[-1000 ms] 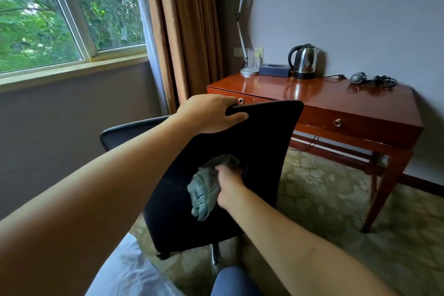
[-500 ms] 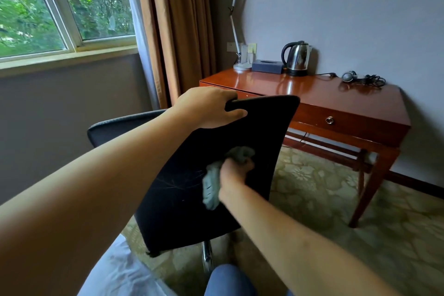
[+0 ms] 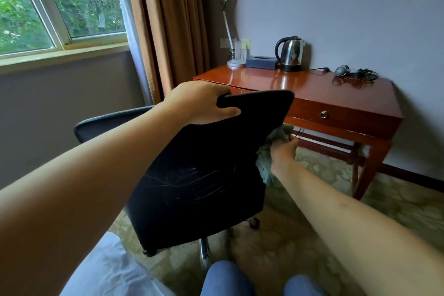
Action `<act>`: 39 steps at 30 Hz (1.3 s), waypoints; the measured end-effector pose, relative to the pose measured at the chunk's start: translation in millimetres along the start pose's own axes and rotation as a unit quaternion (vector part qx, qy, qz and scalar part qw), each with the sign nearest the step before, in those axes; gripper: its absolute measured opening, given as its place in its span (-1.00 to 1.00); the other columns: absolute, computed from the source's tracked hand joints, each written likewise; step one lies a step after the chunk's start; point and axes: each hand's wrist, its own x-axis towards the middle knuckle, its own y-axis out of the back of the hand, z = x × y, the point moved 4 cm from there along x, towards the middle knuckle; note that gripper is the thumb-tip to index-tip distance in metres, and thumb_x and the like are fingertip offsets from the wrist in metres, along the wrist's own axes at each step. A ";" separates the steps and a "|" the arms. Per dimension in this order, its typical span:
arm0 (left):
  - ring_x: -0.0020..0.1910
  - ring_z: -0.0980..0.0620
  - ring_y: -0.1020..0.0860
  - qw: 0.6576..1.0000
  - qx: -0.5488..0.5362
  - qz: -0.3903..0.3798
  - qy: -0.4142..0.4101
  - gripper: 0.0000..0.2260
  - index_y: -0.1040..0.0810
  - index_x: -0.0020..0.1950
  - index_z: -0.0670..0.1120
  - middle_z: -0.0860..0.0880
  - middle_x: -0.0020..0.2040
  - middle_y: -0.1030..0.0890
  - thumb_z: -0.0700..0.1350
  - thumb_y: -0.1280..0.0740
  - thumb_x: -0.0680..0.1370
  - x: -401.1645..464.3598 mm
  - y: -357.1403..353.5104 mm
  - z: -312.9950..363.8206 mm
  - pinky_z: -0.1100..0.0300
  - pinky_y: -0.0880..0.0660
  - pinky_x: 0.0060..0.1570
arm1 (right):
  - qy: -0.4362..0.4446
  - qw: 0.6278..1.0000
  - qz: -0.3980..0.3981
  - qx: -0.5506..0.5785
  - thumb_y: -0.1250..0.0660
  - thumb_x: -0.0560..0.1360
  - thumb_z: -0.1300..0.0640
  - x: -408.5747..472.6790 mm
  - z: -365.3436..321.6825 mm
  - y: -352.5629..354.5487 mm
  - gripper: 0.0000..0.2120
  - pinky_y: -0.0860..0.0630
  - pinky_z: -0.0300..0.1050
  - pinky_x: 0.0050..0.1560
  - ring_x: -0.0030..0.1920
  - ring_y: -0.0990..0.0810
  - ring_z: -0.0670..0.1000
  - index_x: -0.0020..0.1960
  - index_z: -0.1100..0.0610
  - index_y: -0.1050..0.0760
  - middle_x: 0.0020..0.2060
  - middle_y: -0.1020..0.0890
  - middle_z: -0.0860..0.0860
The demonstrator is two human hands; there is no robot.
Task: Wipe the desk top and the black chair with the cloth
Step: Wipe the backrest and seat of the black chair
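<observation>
The black chair (image 3: 204, 175) stands in front of me with its back toward me, faint scratch marks across the backrest. My left hand (image 3: 199, 102) grips the top left edge of the backrest. My right hand (image 3: 283, 151) holds a bunched grey-green cloth (image 3: 265, 163) against the backrest's right edge. The red-brown wooden desk (image 3: 312, 89) stands beyond the chair against the wall, its glossy top facing me.
On the desk's far edge sit a lamp base (image 3: 236, 62), a dark tissue box (image 3: 261, 62), a steel kettle (image 3: 290, 54) and a corded device (image 3: 355, 73). A window and tan curtain (image 3: 168, 19) are on the left. Patterned carpet (image 3: 336, 175) covers the floor.
My right hand has slid the cloth from the middle of the backrest up and right to its right edge. My left hand keeps its grip on the top.
</observation>
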 end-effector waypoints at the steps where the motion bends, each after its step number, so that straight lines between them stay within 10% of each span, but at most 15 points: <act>1: -0.08 0.04 -0.52 1.000 0.001 0.002 0.000 -0.53 -0.52 0.24 0.16 0.14 -0.02 -0.57 0.44 -0.18 0.53 0.2 0.2 0.4 0.15 -0.39 -0.29 | 0.008 1.000 0.015 -0.009 -0.18 0.59 0.11 -2.6 2.2 -2.9 -0.72 -0.44 0.24 0.36 0.26 -0.53 0.22 0.29 -0.04 -0.28 0.29 -0.49 0.16; 11: -0.20 0.15 -0.47 1.000 -0.005 0.012 -0.008 -0.59 -0.53 0.16 0.17 0.18 -0.12 -0.55 0.42 -0.19 0.54 -5.0 0.6 0.0 0.20 -0.31 -0.38 | -0.118 0.986 -0.064 -0.101 -0.20 0.65 0.19 -95.9 135.4 -87.6 -0.51 -0.48 0.16 0.28 0.26 -0.52 0.27 0.51 0.07 -0.11 0.34 -0.45 0.25; 24: -0.03 -0.03 -0.62 0.979 0.162 0.122 -0.026 -0.53 -0.47 0.24 0.06 0.07 -0.02 -0.60 0.38 -0.09 0.59 -10.8 -9.8 16.1 0.14 -0.32 -0.34 | 0.023 0.997 0.011 -0.071 -0.16 0.66 0.21 0.3 27.9 -10.4 -0.72 -0.43 0.19 0.31 0.24 -0.48 0.22 0.33 0.07 -0.21 0.34 -0.41 0.22; 30: 0.09 -0.16 -0.49 0.952 0.192 0.225 0.077 -0.57 -0.51 0.26 -0.12 -0.10 0.12 -0.54 0.19 -0.21 0.60 -24.9 -32.4 40.0 -0.03 -0.29 0.17 | -0.044 0.994 0.038 -0.094 -0.18 0.67 0.19 -33.1 114.1 -59.0 -0.47 -0.40 0.10 0.26 0.38 -0.42 0.31 0.59 0.11 -0.11 0.47 -0.33 0.26; 39: 0.32 -0.18 -0.43 0.933 0.120 0.332 0.076 -0.52 -0.45 0.46 -0.19 -0.15 0.32 -0.53 -0.01 -0.30 0.58 -41.8 -54.4 49.3 -0.06 -0.17 0.46 | -0.050 0.998 -0.035 0.024 -0.09 0.69 0.16 23.2 54.3 -8.9 -0.86 -0.45 0.12 0.12 0.11 -0.53 0.16 0.24 0.05 -0.29 0.11 -0.49 0.14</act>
